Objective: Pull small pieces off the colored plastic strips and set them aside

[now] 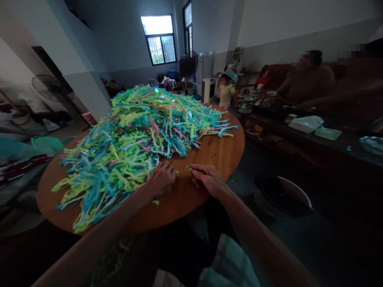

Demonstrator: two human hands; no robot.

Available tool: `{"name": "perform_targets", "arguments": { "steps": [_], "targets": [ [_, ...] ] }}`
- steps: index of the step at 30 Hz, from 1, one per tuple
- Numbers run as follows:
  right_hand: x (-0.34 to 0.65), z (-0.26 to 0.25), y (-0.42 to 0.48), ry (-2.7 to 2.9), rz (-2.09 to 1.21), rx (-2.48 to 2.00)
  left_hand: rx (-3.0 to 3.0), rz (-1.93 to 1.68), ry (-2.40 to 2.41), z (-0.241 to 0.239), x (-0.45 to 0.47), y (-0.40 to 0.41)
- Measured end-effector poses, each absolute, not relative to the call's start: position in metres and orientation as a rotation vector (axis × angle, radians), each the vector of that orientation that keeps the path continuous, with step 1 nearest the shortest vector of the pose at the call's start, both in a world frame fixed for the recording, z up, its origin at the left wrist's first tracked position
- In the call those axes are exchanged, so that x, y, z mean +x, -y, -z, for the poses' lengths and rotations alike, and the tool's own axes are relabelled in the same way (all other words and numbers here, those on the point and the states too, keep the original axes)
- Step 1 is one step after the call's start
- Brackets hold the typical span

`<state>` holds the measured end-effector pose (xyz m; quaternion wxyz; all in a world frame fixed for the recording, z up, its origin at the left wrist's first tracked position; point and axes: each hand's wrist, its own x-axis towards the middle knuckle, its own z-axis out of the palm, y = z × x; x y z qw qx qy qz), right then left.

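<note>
A big heap of thin plastic strips [134, 135] in yellow-green, blue, pink and white covers most of a round wooden table [209, 153]. My left hand [161, 179] rests curled at the heap's near edge, its fingers closed over a bit of green strip. My right hand [206, 177] lies just to its right on bare wood, pinching a small green piece [189, 168] between thumb and fingers. A tiny green scrap [155, 202] lies on the table below my left hand.
A dark round basin [284, 195] stands on the floor right of the table. A long dark table [314, 135] with dishes and bags runs along the right, with people seated behind it. A small child [226, 92] stands beyond the table. A fan [48, 87] stands at left.
</note>
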<state>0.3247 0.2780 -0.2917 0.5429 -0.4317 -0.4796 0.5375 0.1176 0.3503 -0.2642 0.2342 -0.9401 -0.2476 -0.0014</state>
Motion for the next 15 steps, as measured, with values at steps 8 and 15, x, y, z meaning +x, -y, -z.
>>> {"name": "perform_targets", "arguments": {
  "steps": [8,15],
  "targets": [
    [0.318,0.291,-0.282,0.931,-1.405,-0.936,-2.691,0.141,0.743,0.248,0.115,-0.341],
    [0.301,0.286,-0.278,0.856,-1.459,-0.92,-2.891,0.31,0.869,0.252,0.107,-0.333]
  ]
}}
